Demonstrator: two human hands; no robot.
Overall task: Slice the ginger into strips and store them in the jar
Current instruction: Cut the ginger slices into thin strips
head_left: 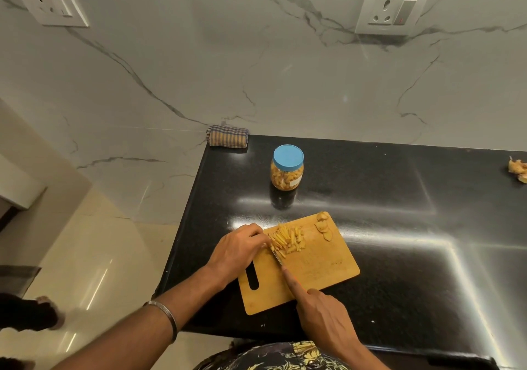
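Note:
A wooden cutting board (322,272) lies on the black counter. A heap of ginger strips (288,238) sits at its far left part, and a few ginger slices (323,225) lie at its far corner. My left hand (238,248) has curled fingers pressed against the left side of the strips. My right hand (325,312) grips a knife (285,269) with an orange handle, index finger along its spine, and the blade meets the strips beside my left fingers. A clear jar (287,170) with a blue lid, holding ginger pieces, stands behind the board.
A folded checked cloth (227,136) lies at the counter's back left corner. Ginger pieces or peels (517,168) sit at the far right. The counter's left edge drops to a pale floor. Marble wall with two sockets rises behind.

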